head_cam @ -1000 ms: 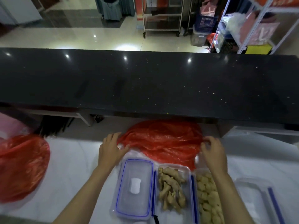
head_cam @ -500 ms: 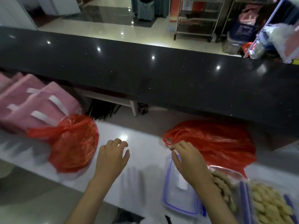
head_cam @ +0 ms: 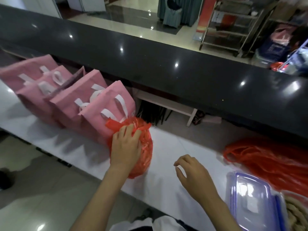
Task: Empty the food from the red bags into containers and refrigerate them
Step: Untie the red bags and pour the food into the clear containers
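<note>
1. Two red bags lay on the white counter: one tied red bag (head_cam: 143,147) and one flattened red bag (head_cam: 270,157).
2. Four pink bags (head_cam: 93,110) with white handles stood in a row.
3. One clear lid with a blue rim (head_cam: 251,200) showed.
4. Two hands were in view: the left hand (head_cam: 125,147) and the right hand (head_cam: 195,177).

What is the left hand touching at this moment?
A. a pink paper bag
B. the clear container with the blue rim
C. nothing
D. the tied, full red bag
D: the left hand has its fingers on the knotted top of the full red bag, which sits beside the pink paper bags, while the right hand hovers above the white counter, holding nothing.
</note>
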Available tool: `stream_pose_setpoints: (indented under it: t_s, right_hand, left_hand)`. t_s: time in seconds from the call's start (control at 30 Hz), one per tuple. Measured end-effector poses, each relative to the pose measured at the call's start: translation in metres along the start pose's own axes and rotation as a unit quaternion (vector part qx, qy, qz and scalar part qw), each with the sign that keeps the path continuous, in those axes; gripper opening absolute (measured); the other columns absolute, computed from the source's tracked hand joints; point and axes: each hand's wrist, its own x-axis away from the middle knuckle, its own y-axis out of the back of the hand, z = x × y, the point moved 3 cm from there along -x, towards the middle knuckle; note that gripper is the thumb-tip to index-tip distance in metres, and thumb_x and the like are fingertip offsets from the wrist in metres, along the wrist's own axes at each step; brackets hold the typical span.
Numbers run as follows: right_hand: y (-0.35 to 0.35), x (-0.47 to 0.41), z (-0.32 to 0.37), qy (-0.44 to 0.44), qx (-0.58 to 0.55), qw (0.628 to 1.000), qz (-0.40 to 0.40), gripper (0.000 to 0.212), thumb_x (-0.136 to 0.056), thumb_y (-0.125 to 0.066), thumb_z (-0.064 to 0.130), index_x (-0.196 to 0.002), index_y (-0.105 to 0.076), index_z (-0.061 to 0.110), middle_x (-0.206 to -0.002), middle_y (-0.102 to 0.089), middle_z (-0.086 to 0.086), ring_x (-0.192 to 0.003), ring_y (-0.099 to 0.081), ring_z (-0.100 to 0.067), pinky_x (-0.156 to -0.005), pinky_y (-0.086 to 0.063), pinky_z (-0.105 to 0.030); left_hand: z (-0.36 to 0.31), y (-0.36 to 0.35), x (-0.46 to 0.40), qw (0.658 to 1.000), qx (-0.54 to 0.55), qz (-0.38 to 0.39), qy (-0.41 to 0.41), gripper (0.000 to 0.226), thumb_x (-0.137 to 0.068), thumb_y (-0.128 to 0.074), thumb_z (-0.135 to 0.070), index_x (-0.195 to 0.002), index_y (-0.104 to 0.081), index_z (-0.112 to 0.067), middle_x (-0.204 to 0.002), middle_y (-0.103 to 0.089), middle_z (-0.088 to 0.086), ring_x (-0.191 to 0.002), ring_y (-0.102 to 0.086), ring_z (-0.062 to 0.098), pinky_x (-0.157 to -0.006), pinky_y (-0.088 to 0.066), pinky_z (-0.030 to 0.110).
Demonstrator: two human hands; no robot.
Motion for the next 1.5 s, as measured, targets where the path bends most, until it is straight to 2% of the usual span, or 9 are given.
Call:
stream_pose_setpoints:
  t_s: [0.27,0.5,0.73,0.9,1.07,1.17,1.23,1.3,1.5]
  right_hand:
    - [-0.009,0.005,0.033,-0.044,0.007,0.999,0.008,0.012,-0.100,-0.057,0.033,-0.106,-0.067,0.036,-0.111,-0.062,0.022,-0.098,-0.062,-0.004,-0.082,-0.051,-0.017]
    - [-0.008,0.006,0.035,-0.104,-0.069,0.991,-0.045,0.018,-0.101,-0.058,0.032,-0.116,-0.065,0.039,-0.115,-0.061,0.027,-0.108,-0.059,0.003,-0.095,-0.052,-0.020]
    - [0.009,-0.011,0.043,-0.085,-0.208,0.969,-0.101,0.034,-0.104,-0.056,0.025,-0.135,-0.057,0.037,-0.131,-0.058,0.026,-0.126,-0.055,-0.002,-0.104,-0.050,-0.033]
    - [0.010,-0.029,0.039,-0.084,-0.245,0.961,-0.097,0.037,-0.105,-0.052,0.035,-0.142,-0.052,0.037,-0.139,-0.058,0.022,-0.129,-0.054,-0.003,-0.109,-0.045,-0.029]
    - [0.020,-0.028,0.005,-0.154,-0.277,0.932,-0.178,0.030,-0.100,-0.061,0.025,-0.123,-0.062,0.044,-0.122,-0.069,0.022,-0.114,-0.064,-0.001,-0.098,-0.052,-0.027]
    - [0.025,-0.023,-0.016,-0.186,-0.293,0.917,-0.196,0.033,-0.094,-0.071,0.013,-0.113,-0.067,0.039,-0.110,-0.072,0.022,-0.106,-0.068,-0.001,-0.093,-0.054,-0.024]
    - [0.025,-0.022,-0.022,-0.188,-0.291,0.918,-0.193,0.029,-0.091,-0.073,0.012,-0.110,-0.069,0.034,-0.106,-0.073,0.019,-0.102,-0.068,-0.005,-0.090,-0.053,-0.023]
    - [0.026,-0.024,-0.027,-0.191,-0.291,0.917,-0.196,0.025,-0.087,-0.075,0.017,-0.105,-0.069,0.033,-0.101,-0.072,0.019,-0.097,-0.068,-0.005,-0.086,-0.053,-0.020]
    - [0.030,-0.032,-0.043,-0.173,-0.330,0.910,-0.182,0.020,-0.080,-0.075,0.017,-0.096,-0.070,0.027,-0.097,-0.073,0.013,-0.093,-0.070,-0.011,-0.085,-0.053,-0.020]
  left_hand:
    - [0.033,-0.043,-0.035,0.976,-0.076,0.191,0.068,0.037,-0.082,-0.074,-0.026,-0.116,-0.064,-0.024,-0.114,-0.069,0.007,-0.109,-0.065,0.033,-0.088,-0.050,0.042]
    - [0.014,-0.021,-0.037,0.978,0.160,0.125,0.047,0.024,-0.079,-0.068,-0.033,-0.100,-0.059,-0.030,-0.090,-0.072,-0.003,-0.089,-0.069,0.028,-0.077,-0.051,0.040]
    - [-0.030,0.003,-0.022,0.860,0.476,0.123,0.136,0.025,-0.080,-0.080,-0.021,-0.096,-0.063,-0.030,-0.088,-0.071,-0.014,-0.081,-0.066,0.001,-0.074,-0.055,0.022]
    - [-0.063,-0.009,-0.013,0.735,0.618,0.160,0.228,0.028,-0.079,-0.085,-0.011,-0.097,-0.066,-0.022,-0.090,-0.078,0.002,-0.083,-0.075,0.018,-0.077,-0.062,0.032]
    - [-0.104,-0.019,-0.017,0.656,0.685,0.229,0.219,0.010,-0.094,-0.072,-0.004,-0.100,-0.068,-0.011,-0.095,-0.079,0.013,-0.090,-0.077,0.025,-0.086,-0.062,0.040]
    - [-0.112,-0.019,-0.024,0.694,0.651,0.276,0.133,0.015,-0.099,-0.064,-0.004,-0.106,-0.072,-0.013,-0.100,-0.079,0.006,-0.095,-0.076,0.019,-0.081,-0.064,0.036]
    - [-0.112,-0.018,-0.033,0.802,0.539,0.257,-0.001,0.019,-0.096,-0.068,-0.016,-0.110,-0.074,-0.027,-0.107,-0.074,-0.010,-0.094,-0.072,0.008,-0.080,-0.061,0.026]
    - [-0.111,-0.018,-0.044,0.862,0.426,0.236,-0.142,0.027,-0.091,-0.068,-0.032,-0.117,-0.071,-0.037,-0.116,-0.063,-0.020,-0.094,-0.066,0.005,-0.082,-0.054,0.021]
    - [-0.119,-0.035,-0.068,0.834,0.416,0.276,-0.234,0.027,-0.082,-0.071,-0.020,-0.105,-0.068,-0.032,-0.100,-0.066,-0.014,-0.081,-0.063,0.007,-0.076,-0.055,0.032]
